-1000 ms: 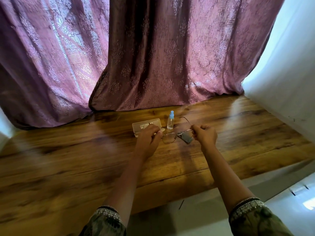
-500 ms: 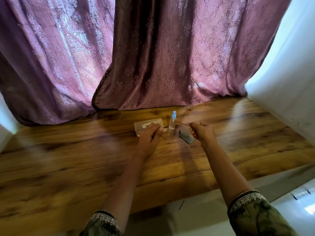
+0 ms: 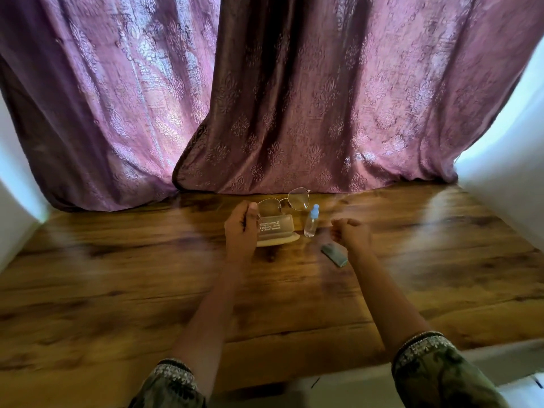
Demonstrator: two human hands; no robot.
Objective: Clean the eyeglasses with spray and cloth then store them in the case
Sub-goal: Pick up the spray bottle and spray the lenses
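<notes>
Thin gold-rimmed eyeglasses (image 3: 290, 200) are held up above the table, pinched at their left end by my left hand (image 3: 240, 228). Right below them lies a translucent glasses case (image 3: 276, 229) with a printed label, partly covered by that hand. A small clear spray bottle (image 3: 311, 221) with a light blue cap stands upright just right of the case. My right hand (image 3: 351, 233) hovers right of the bottle with fingers loosely curled and nothing in it. A folded grey cloth (image 3: 334, 254) lies on the wood just below that hand.
The wooden table (image 3: 117, 275) stretches wide to both sides and toward me. Purple patterned curtains (image 3: 265, 98) hang down onto its far edge. White walls (image 3: 506, 160) close in at left and right.
My right hand has let go of the eyeglasses and moved right. My left hand has lifted them up and back, over the case. The cloth now lies uncovered on the table.
</notes>
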